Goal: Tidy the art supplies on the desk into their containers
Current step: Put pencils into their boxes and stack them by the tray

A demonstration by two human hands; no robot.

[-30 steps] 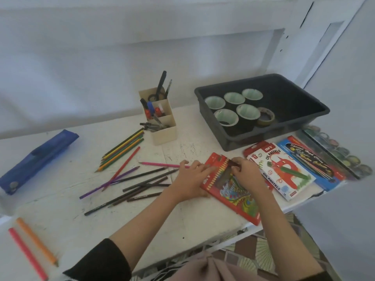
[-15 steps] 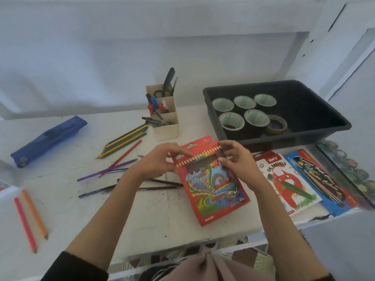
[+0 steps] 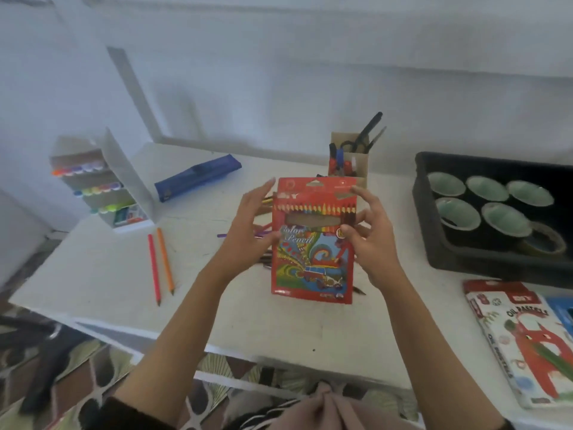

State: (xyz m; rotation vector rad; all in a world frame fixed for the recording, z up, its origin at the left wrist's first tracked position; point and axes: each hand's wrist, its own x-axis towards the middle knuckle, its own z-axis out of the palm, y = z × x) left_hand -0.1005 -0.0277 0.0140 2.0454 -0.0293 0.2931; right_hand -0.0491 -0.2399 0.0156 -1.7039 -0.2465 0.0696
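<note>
A red colour pencil box (image 3: 313, 259) is held upright above the white desk (image 3: 93, 274), its printed front facing me. My right hand (image 3: 372, 240) grips its right edge with curled fingers and thumb. My left hand (image 3: 248, 231) is at its left edge, fingers mostly straight, the thumb against the box front. Loose colour pencils (image 3: 263, 234) lie on the desk behind the box, mostly hidden by it and my hands. A red and an orange pencil (image 3: 159, 262) lie apart to the left.
A black tray (image 3: 483, 262) with tape rolls stands at the right. A cardboard pen holder (image 3: 350, 162) with scissors is behind the box. A blue pencil case (image 3: 198, 176), a marker rack (image 3: 93, 184) and an oil pastels box (image 3: 527, 342) are also on the desk.
The pencil box was lifted off the desk and turned upright in both hands. My view swung to the left, bringing the marker rack into sight.
</note>
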